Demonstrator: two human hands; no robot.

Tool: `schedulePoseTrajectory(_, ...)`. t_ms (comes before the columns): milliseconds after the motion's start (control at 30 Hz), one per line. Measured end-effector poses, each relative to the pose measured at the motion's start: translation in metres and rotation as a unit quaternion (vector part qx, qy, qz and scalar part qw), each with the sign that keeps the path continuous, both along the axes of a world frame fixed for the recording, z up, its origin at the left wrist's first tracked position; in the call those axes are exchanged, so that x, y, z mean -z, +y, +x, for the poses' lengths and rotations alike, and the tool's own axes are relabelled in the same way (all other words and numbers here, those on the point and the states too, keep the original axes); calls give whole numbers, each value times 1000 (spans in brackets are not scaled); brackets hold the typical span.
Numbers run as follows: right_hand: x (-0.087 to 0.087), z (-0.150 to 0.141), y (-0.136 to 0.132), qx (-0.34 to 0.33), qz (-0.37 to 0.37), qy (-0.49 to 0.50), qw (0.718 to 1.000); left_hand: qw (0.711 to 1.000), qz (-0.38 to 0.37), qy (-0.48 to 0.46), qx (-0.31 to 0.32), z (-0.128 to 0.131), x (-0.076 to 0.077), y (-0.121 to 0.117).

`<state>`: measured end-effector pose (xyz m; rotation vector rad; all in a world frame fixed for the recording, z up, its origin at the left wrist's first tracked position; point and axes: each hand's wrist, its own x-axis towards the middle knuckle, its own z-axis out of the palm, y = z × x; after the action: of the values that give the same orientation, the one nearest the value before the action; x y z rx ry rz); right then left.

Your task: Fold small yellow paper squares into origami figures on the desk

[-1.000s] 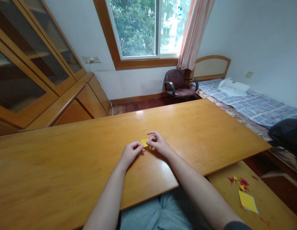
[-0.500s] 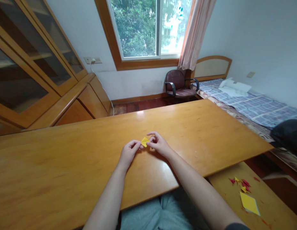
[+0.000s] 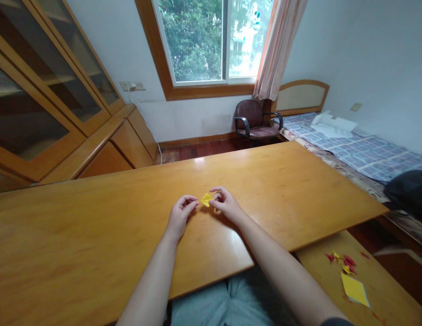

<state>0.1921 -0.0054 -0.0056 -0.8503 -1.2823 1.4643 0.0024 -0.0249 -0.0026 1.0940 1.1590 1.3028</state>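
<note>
Between thumb and fingers, my right hand (image 3: 227, 203) pinches a small yellow folded paper (image 3: 206, 199) by its right side. The paper has a pointed left tip and crease lines, and it is held just above the wooden table (image 3: 105, 235). My left hand (image 3: 182, 213) is right beside that tip, a small gap away, its thumb and forefinger slightly parted and nothing visible between them.
At lower right, a lower wooden surface (image 3: 319, 262) carries several small red and yellow folded papers (image 3: 348, 261) and a stack of yellow square paper (image 3: 354, 290). Beyond the table stand a brown armchair (image 3: 251, 115), a bed (image 3: 360, 149) and a glass-door cabinet (image 3: 75, 117).
My left hand has let go of the yellow folded paper's tip and shifted slightly left. My right hand still holds the paper in nearly the same spot.
</note>
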Motion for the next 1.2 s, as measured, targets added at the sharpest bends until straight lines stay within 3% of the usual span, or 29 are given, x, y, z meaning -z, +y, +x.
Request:
schedulePoseTrajectory(200, 0, 0, 0, 0, 3, 1, 1000, 999, 33, 36, -2, -1, 3, 3)
schedulePoseTrajectory(633, -3, 0, 0, 3, -10, -8, 1000, 990, 34, 131, 24, 3, 2, 3)
schedulePoseTrajectory(1200, 2, 0, 1, 1, -1, -11, 1000, 989, 44, 140, 28, 4, 2, 4)
